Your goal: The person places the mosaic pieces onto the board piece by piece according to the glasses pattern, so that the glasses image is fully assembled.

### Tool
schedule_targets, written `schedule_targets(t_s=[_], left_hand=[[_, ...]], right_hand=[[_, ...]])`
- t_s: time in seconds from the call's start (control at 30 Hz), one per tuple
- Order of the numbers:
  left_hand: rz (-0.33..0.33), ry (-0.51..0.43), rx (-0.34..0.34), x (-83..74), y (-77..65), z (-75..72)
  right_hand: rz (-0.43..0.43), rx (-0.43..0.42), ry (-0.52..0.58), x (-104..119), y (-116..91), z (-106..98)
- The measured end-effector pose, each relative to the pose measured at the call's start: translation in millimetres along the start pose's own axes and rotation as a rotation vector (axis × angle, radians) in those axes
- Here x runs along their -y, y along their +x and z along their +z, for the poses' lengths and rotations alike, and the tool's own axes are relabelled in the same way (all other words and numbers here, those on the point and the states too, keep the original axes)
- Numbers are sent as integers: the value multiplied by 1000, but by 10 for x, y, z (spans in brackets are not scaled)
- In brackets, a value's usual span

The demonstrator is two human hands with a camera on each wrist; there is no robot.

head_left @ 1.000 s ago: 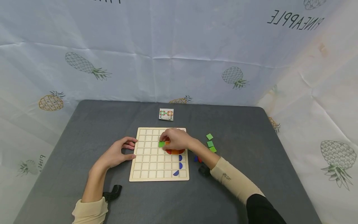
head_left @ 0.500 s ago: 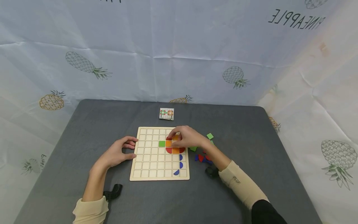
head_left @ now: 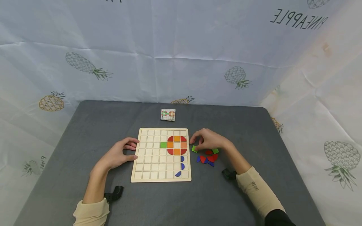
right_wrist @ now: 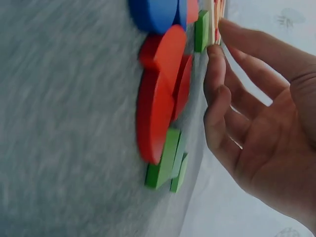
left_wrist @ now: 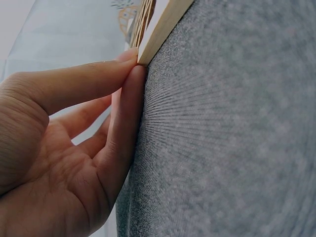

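My left hand (head_left: 117, 153) rests at the left edge of the wooden grid board (head_left: 151, 181). In the left wrist view, thumb and a finger touch the board's edge (left_wrist: 165, 29). On the board, orange squares (head_left: 177, 152) and red quarter-circles (head_left: 170, 152) form a ring around a bare cell, with a green square (head_left: 163, 145) to its left. Several blue half-circles (head_left: 178, 174) lie lower right. Beyond the board's right edge my right hand (head_left: 209, 139) hovers with bent fingers beside a loose green square tile (head_left: 194, 148). Nothing shows between its thumb and fingers in the right wrist view.
Under and in front of the right hand lie loose red pieces (head_left: 210, 158), blue pieces (head_left: 211, 163) and another green tile (head_left: 216, 151). A small pattern card (head_left: 168, 115) lies behind the board on the grey table (head_left: 118, 116). Black wrist devices (head_left: 114, 194) sit near both wrists.
My right hand has moved right, off the board and over to the loose pieces, uncovering the red and orange ring. The left hand and the board have stayed put.
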State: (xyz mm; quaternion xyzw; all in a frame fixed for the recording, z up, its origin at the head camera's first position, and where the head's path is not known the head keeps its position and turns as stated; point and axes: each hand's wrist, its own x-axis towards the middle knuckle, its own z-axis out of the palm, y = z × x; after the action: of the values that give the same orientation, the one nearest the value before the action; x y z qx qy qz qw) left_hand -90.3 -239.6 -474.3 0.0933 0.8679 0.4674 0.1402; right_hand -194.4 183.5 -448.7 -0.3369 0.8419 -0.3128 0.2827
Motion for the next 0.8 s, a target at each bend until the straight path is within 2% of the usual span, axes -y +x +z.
schedule_targets(t_s=[0.17, 0.33, 0.63, 0.8], left_hand=[[-2, -2, -2, 0, 0, 1], [-2, -6, -4, -8, 4, 6], [0, 1, -8, -2, 0, 0], [-5, 6, -8, -4, 6, 6]], right_hand=[[-24, 65, 10, -55, -47, -14], [-13, 78, -6, -73, -52, -19], [-8, 70, -8, -123, -48, -46], [26, 37, -41, -144, -33, -37]])
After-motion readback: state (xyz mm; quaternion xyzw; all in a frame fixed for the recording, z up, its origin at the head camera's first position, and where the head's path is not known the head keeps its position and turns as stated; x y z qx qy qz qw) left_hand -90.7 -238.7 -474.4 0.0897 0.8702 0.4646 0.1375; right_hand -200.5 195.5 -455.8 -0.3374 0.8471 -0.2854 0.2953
